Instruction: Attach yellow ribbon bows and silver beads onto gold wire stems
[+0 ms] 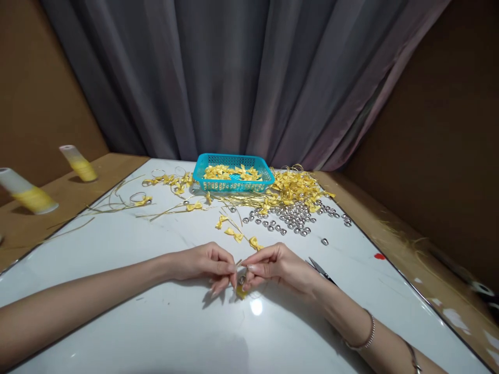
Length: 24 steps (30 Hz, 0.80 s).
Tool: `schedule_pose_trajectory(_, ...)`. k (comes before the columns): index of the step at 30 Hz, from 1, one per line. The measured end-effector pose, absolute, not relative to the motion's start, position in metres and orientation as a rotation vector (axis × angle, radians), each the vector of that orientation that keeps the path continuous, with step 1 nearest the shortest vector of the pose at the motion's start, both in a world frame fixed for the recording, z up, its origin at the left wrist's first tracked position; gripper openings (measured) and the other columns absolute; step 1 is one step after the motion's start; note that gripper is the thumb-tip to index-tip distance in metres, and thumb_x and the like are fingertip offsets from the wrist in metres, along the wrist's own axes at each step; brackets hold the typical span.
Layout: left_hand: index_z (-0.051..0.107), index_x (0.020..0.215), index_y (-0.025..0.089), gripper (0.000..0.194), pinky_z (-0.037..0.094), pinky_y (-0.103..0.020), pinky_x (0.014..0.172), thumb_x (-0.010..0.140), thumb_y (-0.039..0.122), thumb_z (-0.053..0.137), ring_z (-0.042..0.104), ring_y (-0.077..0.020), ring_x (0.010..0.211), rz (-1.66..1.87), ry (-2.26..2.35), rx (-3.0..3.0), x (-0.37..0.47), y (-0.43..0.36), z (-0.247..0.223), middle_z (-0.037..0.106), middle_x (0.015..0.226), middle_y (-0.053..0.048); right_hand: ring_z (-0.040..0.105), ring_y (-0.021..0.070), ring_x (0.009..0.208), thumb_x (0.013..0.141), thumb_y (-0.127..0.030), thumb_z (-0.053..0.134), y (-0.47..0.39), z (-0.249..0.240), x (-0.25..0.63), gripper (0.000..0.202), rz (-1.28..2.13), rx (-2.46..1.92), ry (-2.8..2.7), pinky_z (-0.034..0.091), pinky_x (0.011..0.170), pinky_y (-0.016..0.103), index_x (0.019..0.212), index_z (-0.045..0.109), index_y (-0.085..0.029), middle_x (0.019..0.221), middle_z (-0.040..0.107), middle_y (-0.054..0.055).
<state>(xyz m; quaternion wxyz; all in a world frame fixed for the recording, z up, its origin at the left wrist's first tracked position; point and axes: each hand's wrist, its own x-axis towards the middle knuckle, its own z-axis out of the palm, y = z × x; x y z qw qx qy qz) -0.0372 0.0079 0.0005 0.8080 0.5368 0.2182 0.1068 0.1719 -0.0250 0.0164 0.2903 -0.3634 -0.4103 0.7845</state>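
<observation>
My left hand (218, 266) and my right hand (275, 267) meet low over the white table, fingertips almost touching. Each pinches a thin gold cord (239, 263) between thumb and forefinger. Just below the fingertips hangs a small silver ring (241, 280), with a yellow ribbon bow (241, 292) under it, partly hidden by the fingers. Loose yellow bows (234, 235) lie on the table beyond my hands. Beside my right wrist are scissors (322, 270), their handles covered by the arm.
A turquoise basket (234, 185) holding yellow bows stands at the back. To its right are a heap of bows (296, 187) and scattered silver rings (294, 215). Gold cords (171, 209) spread leftward. Two yellow-wound spools (33, 197) stand left; a red scrap (379, 256) lies right.
</observation>
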Motion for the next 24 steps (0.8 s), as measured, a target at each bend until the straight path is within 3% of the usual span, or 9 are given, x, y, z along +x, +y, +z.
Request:
schedule_pose_trajectory(3, 0.068, 0.072, 0.012, 0.032, 0.033, -0.021, 0.043, 0.075, 0.043, 0.069, 0.044, -0.0074, 0.036, 0.182, 0.468, 1.188, -0.038, 0.008, 0.0, 0.058, 0.043, 0.002, 0.07, 0.0193, 0.068, 0.066, -0.022, 0.076, -0.025, 0.02, 0.172, 0.023, 2.108, -0.919, -1.18, 0.054, 0.071, 0.035, 0.085, 0.07, -0.011, 0.072, 0.072, 0.008)
schedule_pose_trajectory(6, 0.067, 0.075, 0.013, 0.028, 0.038, -0.02, 0.045, 0.075, 0.04, 0.069, 0.049, -0.0078, 0.038, 0.157, 0.48, 1.214, -0.039, 0.009, -0.001, 0.062, 0.048, 0.001, 0.069, 0.0176, 0.062, 0.068, -0.027, 0.075, -0.027, 0.021, 0.169, 0.021, 2.082, -0.928, -1.285, 0.054, 0.059, 0.03, 0.076, 0.064, -0.011, 0.066, 0.071, 0.007)
schedule_pose_trajectory(11, 0.065, 0.079, 0.013, 0.024, 0.042, -0.021, 0.05, 0.077, 0.037, 0.068, 0.056, -0.0093, 0.044, 0.112, 0.474, 1.274, -0.04, 0.008, -0.002, 0.065, 0.053, 0.0, 0.063, 0.0135, 0.045, 0.059, -0.036, 0.08, -0.028, 0.018, 0.162, 0.035, 2.135, -0.99, -1.356, 0.05, 0.042, 0.023, 0.069, 0.055, -0.012, 0.055, 0.066, 0.002)
schedule_pose_trajectory(24, 0.065, 0.079, 0.014, 0.024, 0.042, -0.019, 0.05, 0.085, 0.036, 0.059, 0.05, -0.0072, 0.04, 0.024, 0.462, 1.33, -0.038, 0.007, 0.004, 0.06, 0.046, 0.002, 0.062, 0.0125, 0.043, 0.055, -0.038, 0.081, -0.032, 0.013, 0.156, 0.042, 2.107, -1.018, -1.371, 0.05, 0.042, 0.022, 0.072, 0.052, -0.013, 0.05, 0.062, -0.001)
